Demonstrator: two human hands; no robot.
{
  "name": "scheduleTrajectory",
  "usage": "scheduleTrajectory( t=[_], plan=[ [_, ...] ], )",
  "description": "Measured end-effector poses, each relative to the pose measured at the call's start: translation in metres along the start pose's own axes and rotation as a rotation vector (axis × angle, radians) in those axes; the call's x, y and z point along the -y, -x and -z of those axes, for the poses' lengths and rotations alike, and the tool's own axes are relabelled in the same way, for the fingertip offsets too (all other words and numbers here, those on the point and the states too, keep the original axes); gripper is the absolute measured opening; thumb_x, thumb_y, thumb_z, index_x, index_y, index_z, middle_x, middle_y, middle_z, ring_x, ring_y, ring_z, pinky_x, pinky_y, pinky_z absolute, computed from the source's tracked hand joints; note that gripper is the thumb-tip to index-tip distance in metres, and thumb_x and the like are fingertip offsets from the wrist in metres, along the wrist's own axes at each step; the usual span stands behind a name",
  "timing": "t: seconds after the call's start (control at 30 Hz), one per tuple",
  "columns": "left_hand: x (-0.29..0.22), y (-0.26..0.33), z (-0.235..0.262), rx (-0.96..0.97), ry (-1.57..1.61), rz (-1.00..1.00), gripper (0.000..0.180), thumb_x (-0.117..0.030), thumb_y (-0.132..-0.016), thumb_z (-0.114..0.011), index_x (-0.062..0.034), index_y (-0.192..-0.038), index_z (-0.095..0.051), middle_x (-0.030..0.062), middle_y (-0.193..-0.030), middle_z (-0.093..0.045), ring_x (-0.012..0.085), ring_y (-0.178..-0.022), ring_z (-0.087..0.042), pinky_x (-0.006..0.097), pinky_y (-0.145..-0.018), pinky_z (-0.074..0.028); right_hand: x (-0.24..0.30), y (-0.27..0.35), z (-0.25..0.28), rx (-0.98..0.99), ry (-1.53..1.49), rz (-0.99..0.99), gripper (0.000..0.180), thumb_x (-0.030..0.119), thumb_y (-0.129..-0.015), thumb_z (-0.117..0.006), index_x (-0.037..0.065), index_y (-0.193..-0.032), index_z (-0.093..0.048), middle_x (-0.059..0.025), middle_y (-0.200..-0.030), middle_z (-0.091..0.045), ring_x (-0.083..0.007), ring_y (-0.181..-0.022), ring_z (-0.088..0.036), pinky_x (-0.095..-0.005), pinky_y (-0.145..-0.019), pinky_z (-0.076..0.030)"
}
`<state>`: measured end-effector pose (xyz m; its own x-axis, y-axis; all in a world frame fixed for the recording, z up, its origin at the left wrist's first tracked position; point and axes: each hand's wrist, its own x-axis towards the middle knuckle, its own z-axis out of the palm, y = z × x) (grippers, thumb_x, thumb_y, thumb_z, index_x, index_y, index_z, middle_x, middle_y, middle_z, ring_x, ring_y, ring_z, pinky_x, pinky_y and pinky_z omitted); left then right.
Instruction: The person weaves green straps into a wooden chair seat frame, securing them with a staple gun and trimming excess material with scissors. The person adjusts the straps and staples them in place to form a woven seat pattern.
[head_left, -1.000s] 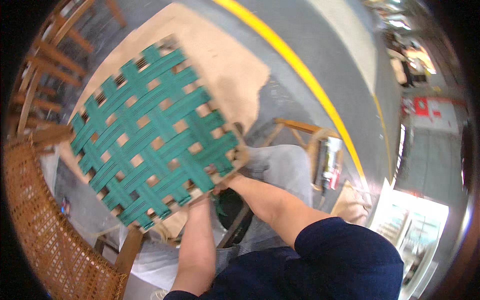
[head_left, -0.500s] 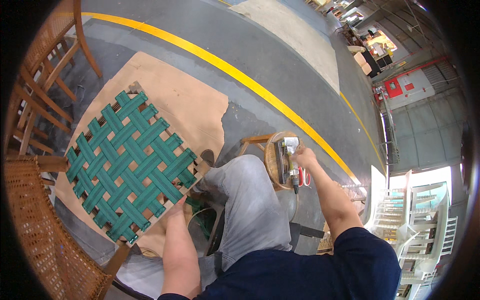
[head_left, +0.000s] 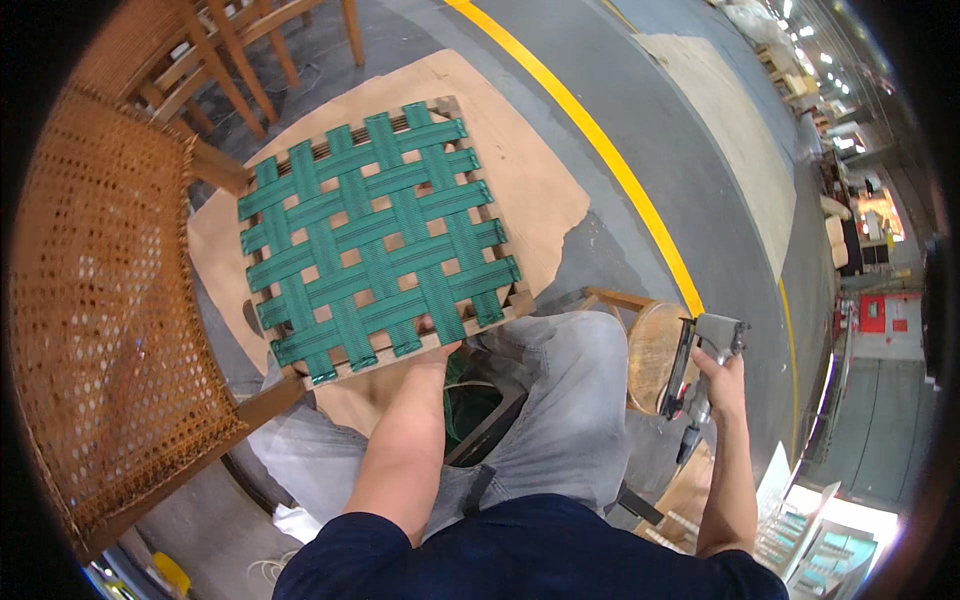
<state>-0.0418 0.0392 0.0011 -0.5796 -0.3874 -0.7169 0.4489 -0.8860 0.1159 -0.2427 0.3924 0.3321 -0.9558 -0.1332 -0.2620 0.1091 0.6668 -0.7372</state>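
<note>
A square wooden seat frame (head_left: 378, 228) woven with green webbing straps rests tilted on my lap. My left hand (head_left: 438, 352) grips its near edge, fingers mostly hidden under the frame. My right hand (head_left: 722, 372) is out to the right, closed around the handle of a grey staple gun (head_left: 700, 360). The gun hangs just beside a small round wooden stool (head_left: 652, 352). My grey-trousered knees (head_left: 560, 400) show below the frame.
A chair with a cane-woven back (head_left: 100, 300) stands close at my left. More wooden chair legs (head_left: 250, 50) are at the top left. A sheet of brown board (head_left: 520, 170) lies on the grey floor, crossed by a yellow line (head_left: 600, 150).
My right hand left the frame, reached to the stool and now lifts the staple gun. The frame has stayed held by my left hand while my view swung.
</note>
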Motion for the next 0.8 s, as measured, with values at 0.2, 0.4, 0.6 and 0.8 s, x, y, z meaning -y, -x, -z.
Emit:
scheduleTrajectory(
  t=[0.2, 0.4, 0.6, 0.8],
  plan=[
    [-0.004, 0.007, 0.002, 0.003, 0.042, -0.011, 0.037, -0.046, -0.108, -0.051, -0.0133, -0.117, -0.067, 0.0092, -0.109, -0.070, 0.0273, -0.094, -0.066, 0.043, -0.077, -0.055, 0.068, 0.061, -0.113, 0.376, -0.187, -0.255, 0.041, 0.022, -0.092, -0.085, 0.008, -0.127, -0.069, 0.0014, -0.095, -0.071, -0.0114, -0.071, -0.062, -0.0312, -0.060, -0.051],
    [-0.003, 0.008, 0.009, -0.010, 0.065, -0.014, 0.036, -0.045, -0.108, -0.051, -0.0135, -0.115, -0.067, 0.0088, -0.106, -0.071, 0.0268, -0.092, -0.066, 0.042, -0.075, -0.055, 0.080, 0.082, -0.246, 0.785, -0.118, -0.125, 0.024, 0.021, -0.100, -0.077, 0.004, -0.113, -0.067, 0.0024, -0.075, -0.063, -0.0086, -0.057, -0.057, -0.0279, -0.050, -0.046],
    [0.000, 0.009, 0.013, -0.024, 0.073, 0.002, 0.036, -0.045, -0.108, -0.051, -0.0138, -0.113, -0.068, 0.0083, -0.104, -0.071, 0.0263, -0.089, -0.066, 0.041, -0.073, -0.054, 0.084, 0.087, -0.273, 0.787, 0.046, -0.151, 0.025, 0.021, -0.099, -0.078, 0.001, -0.109, -0.068, -0.0008, -0.078, -0.067, -0.0094, -0.054, -0.058, -0.0280, -0.047, -0.046],
    [0.000, 0.007, 0.012, -0.027, 0.068, 0.006, 0.036, -0.045, -0.108, -0.051, -0.0140, -0.111, -0.068, 0.0079, -0.101, -0.071, 0.0258, -0.087, -0.066, 0.041, -0.070, -0.054, 0.083, 0.088, -0.276, 0.790, 0.071, -0.136, 0.025, 0.022, -0.099, -0.077, 0.001, -0.111, -0.068, -0.0009, -0.077, -0.067, -0.0094, -0.052, -0.057, -0.0289, -0.045, -0.046]
  ],
)
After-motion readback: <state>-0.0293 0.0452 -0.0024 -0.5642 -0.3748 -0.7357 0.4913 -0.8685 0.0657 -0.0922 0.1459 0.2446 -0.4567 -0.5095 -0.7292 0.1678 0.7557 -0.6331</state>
